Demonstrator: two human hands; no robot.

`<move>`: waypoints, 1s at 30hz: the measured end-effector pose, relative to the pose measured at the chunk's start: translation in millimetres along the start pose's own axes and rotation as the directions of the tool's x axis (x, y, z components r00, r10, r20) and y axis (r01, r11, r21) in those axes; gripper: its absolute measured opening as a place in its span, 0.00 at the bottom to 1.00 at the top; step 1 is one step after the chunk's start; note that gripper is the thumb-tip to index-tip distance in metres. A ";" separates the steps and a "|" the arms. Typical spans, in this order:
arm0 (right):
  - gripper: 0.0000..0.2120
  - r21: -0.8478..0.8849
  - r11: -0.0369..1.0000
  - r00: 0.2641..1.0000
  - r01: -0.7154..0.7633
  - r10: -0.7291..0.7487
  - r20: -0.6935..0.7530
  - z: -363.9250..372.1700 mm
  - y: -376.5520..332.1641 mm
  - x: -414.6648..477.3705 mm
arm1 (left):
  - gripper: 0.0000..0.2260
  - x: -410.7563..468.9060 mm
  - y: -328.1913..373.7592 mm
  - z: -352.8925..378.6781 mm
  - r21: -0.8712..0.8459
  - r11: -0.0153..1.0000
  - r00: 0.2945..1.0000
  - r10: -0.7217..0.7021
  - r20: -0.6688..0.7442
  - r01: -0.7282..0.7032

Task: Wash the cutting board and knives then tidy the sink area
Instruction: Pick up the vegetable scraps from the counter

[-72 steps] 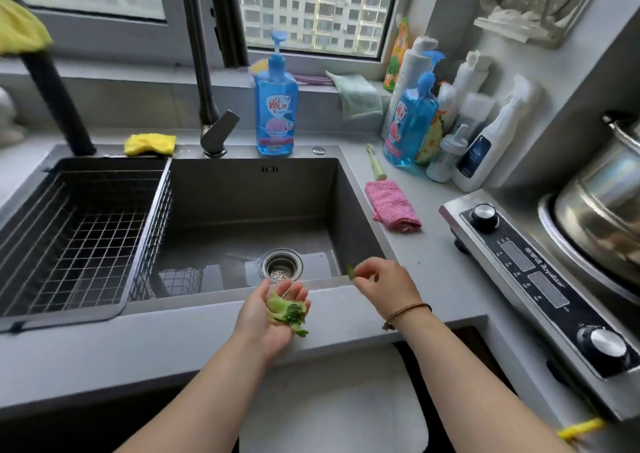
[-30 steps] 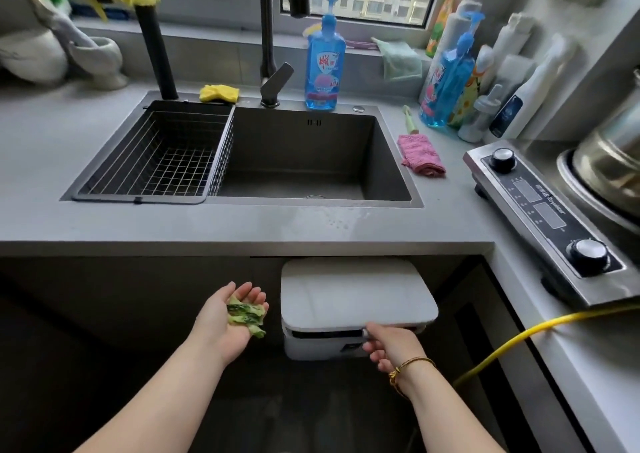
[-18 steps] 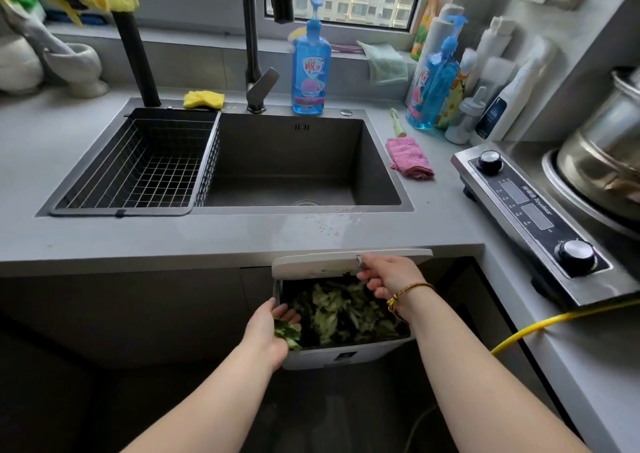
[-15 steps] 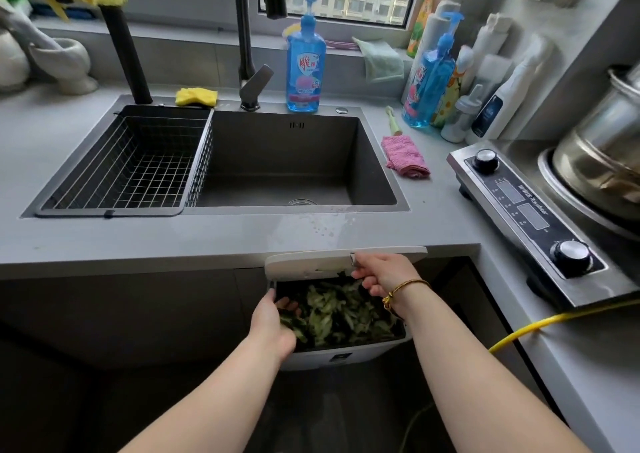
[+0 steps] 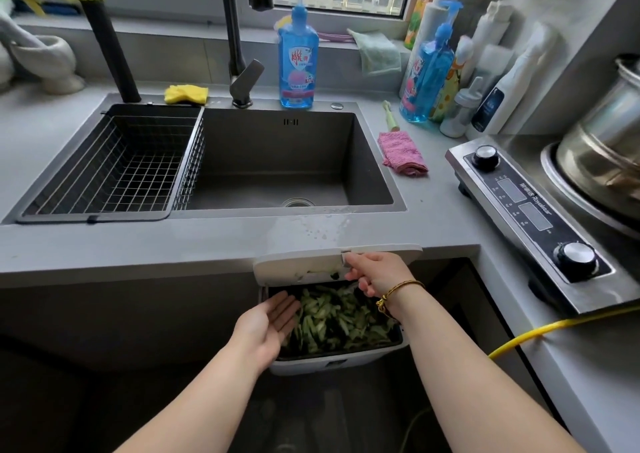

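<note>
A white waste bin (image 5: pixel 337 362) hangs under the counter below the dark sink (image 5: pixel 287 161). Its lid (image 5: pixel 304 265) is raised, and my right hand (image 5: pixel 375 272) pinches the lid's front edge. The bin is full of green vegetable scraps (image 5: pixel 341 321). My left hand (image 5: pixel 268 324) hovers palm up over the bin's left side, fingers straight, with nothing in it. No cutting board or knife is in view.
A wire drying basket (image 5: pixel 114 165) fills the sink's left part. A tap (image 5: pixel 242 71), blue soap bottle (image 5: pixel 298 50), yellow sponge (image 5: pixel 186 94), pink cloth (image 5: pixel 401 153) and several bottles (image 5: pixel 460 71) stand around. An induction hob (image 5: pixel 530 217) with a pot (image 5: pixel 609 141) sits right. A yellow cable (image 5: pixel 540 331) hangs off the counter.
The scraps that lay in my left palm have dropped into the bin, and the palm has turned up with nothing in it. My right hand has lifted the lid and still holds it.
</note>
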State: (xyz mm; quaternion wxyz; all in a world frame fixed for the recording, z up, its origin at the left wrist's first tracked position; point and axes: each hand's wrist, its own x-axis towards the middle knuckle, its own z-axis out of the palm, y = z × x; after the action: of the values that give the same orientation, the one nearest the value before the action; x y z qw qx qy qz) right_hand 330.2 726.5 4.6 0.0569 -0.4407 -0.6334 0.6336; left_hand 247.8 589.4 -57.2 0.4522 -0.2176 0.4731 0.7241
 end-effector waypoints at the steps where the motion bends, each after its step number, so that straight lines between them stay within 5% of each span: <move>1: 0.09 0.005 1.000 1.000 0.000 0.000 0.001 0.2 0.3 -0.2 | 0.16 -1.4 0.8 -1.2 0.007 1.000 1.000 0.010 0.000 -0.010; 8: 0.09 0.008 1.000 1.000 -0.017 0.017 -0.012 2.0 16.9 -14.6 | 0.12 -16.5 12.5 -23.7 0.263 0.938 0.952 0.269 -0.146 -0.224; 13: 0.11 -0.015 0.997 0.992 -0.077 0.075 -0.099 12.4 66.9 -37.9 | 0.15 -26.6 13.9 -46.8 0.622 0.650 0.833 0.553 0.007 -0.437; 17: 0.11 -0.002 0.976 0.967 -0.216 0.214 -0.138 22.4 96.6 -44.8 | 0.16 -29.7 -4.5 -50.4 0.737 0.497 0.868 0.426 0.253 -0.459; 25: 0.13 -0.007 0.960 0.943 -0.280 0.273 -0.187 38.6 125.0 -34.3 | 0.17 -10.8 -23.7 -73.7 0.905 -0.079 0.854 0.306 0.421 -0.417; 30: 0.12 -0.014 0.954 0.935 -0.299 0.291 -0.201 39.5 129.1 -34.4 | 0.17 -12.6 -16.4 -73.8 0.888 -0.215 0.860 0.240 0.451 -0.406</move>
State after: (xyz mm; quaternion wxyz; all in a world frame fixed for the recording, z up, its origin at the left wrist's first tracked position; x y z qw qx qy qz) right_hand 388.9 650.5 -96.2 0.0137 -0.5923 -0.5654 0.5739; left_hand 259.9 520.9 -89.6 0.2814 0.3601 0.8583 0.2334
